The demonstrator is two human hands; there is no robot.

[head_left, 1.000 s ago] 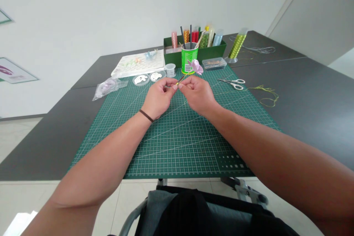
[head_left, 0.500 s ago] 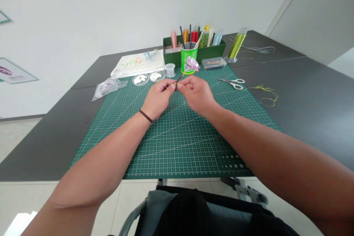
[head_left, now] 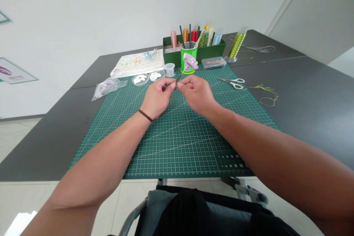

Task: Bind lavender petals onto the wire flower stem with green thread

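A lilac artificial flower tilts up and to the right on a thin stem that is dark in its lower part. My left hand pinches the stem's lower end between thumb and forefinger. Right beside it, the thumb and forefinger of my right hand are closed together at the same spot. Something small and yellowish shows between the fingertips, perhaps thread. Whether the right fingers grip the stem or a thread on it is too small to tell. Both hands are above a green cutting mat.
Behind the flower stands a green can with sticks, before a dark green box of thread spools. White-handled scissors, yellow-green thread and a green spool are at right. Shallow dishes and a plastic bag lie left.
The flower has turned on its stem, so its petals face another way and the bloom is slightly further left. Both hands stay in almost the same place, still pinching.
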